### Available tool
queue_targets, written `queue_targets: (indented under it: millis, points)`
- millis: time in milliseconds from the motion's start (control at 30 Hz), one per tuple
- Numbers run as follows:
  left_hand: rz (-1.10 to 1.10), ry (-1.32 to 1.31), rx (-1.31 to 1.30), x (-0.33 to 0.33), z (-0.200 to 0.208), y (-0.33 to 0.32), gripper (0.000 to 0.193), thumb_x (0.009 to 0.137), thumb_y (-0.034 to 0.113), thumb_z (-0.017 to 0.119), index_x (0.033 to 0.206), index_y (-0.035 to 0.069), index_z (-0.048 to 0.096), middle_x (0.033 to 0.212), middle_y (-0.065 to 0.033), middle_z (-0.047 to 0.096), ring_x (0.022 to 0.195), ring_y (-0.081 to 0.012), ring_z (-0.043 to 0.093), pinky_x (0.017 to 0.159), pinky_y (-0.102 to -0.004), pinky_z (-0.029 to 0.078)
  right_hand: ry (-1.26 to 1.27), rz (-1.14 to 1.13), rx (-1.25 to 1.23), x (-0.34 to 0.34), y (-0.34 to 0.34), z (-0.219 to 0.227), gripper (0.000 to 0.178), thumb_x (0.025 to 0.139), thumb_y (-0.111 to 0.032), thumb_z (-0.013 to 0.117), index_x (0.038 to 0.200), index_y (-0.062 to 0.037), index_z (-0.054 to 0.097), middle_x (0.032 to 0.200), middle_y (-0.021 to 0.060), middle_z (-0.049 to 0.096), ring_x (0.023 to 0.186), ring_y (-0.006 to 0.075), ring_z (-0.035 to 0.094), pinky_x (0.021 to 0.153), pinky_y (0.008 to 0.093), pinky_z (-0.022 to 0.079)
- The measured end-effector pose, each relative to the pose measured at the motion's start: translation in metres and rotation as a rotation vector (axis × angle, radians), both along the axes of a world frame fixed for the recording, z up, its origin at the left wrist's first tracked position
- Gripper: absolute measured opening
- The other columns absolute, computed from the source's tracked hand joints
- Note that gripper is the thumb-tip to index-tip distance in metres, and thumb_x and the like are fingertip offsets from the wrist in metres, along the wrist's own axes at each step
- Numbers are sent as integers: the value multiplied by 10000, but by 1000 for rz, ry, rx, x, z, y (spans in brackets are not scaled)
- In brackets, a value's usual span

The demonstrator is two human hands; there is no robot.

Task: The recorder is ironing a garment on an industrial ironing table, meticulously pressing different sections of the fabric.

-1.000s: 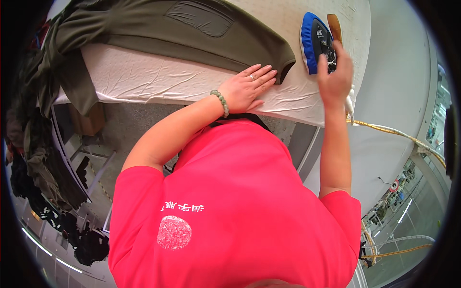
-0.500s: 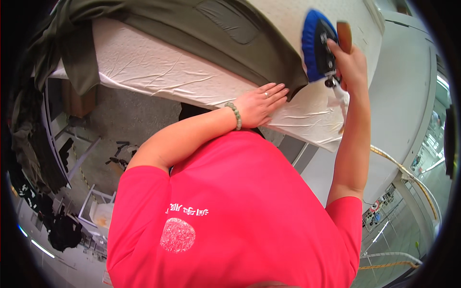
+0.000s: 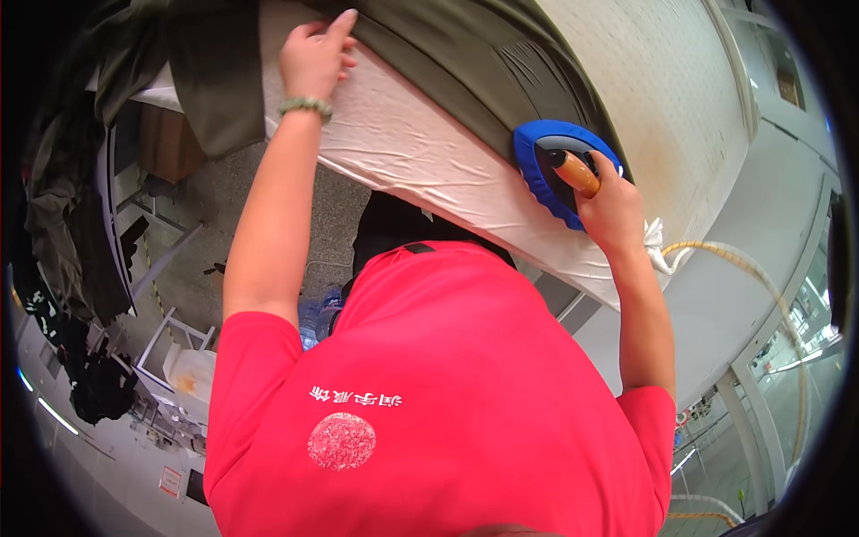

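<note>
An olive-green garment (image 3: 447,76) lies stretched across the pale padded ironing table (image 3: 407,125), with a stitched or pleated patch near its right part. My right hand (image 3: 613,206) is closed around the wooden handle of an iron (image 3: 557,170) with a blue fabric cover. The iron sits on the garment's right end, its lower side reaching over the table cloth. At the upper left, my left hand (image 3: 318,58) is at the garment's near edge, fingers bent in; its fingers seem to pinch the cloth there.
More olive cloth (image 3: 215,80) hangs over the table's left side. A yellow-and-white hose (image 3: 725,255) runs right from near the iron. Dark garments (image 3: 76,251) hang at far left. A brown box (image 3: 168,148) stands beneath the table.
My left hand has gone from the garment's right end to its edge at upper left. My right hand has brought the iron down and left onto the cloth, turning it.
</note>
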State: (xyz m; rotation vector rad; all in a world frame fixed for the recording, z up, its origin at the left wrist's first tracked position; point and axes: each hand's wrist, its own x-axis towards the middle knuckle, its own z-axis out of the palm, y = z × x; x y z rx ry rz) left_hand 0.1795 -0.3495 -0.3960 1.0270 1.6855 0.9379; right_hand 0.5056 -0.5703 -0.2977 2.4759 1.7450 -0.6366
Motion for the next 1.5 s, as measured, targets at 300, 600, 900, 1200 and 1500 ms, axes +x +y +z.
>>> queue_targets:
  millis: [300, 600, 900, 1200, 1500]
  points:
    - [-284, -103, -39, -10, -5, 21, 273, 956, 239, 745, 870, 15, 615, 639, -4, 624, 492, -53, 519, 459, -211, 389, 35, 97, -9, -115, 168, -6, 386, 911, -292, 674, 1215, -55, 653, 940, 259, 719, 927, 443, 694, 819, 524, 552]
    - [-313, -332, -133, -22, 1, 27, 301, 966, 225, 734, 806, 24, 578, 625, -14, 618, 493, -65, 534, 464, -231, 410, 82, -324, 9, -56, 130, 2, 437, 912, -347, 715, 1206, -28, 660, 970, 239, 726, 965, 430, 688, 836, 486, 532]
    - [-264, -122, -261, -21, 15, 26, 267, 994, 237, 704, 843, 37, 611, 630, 23, 565, 503, -46, 497, 457, -205, 373, -5, -287, -23, -54, 74, 15, 432, 900, -345, 762, 1167, -12, 694, 923, 194, 739, 889, 351, 720, 812, 421, 549]
    - [-1685, -689, 582, 80, 222, -81, 127, 913, 165, 650, 918, 54, 712, 991, -45, 739, 845, -184, 709, 713, -316, 559, 113, -776, 10, 105, -21, 28, 427, 897, -444, 762, 897, -26, 678, 578, -7, 526, 476, 114, 512, 447, 319, 381]
    - [-1563, -455, 1163, 96, 285, -110, 104, 815, 135, 683, 852, 53, 631, 848, -137, 689, 728, -187, 674, 598, -328, 546, 110, -1011, 144, 208, -101, -11, 430, 887, -431, 765, 773, -45, 616, 546, -11, 490, 422, 117, 471, 401, 316, 337]
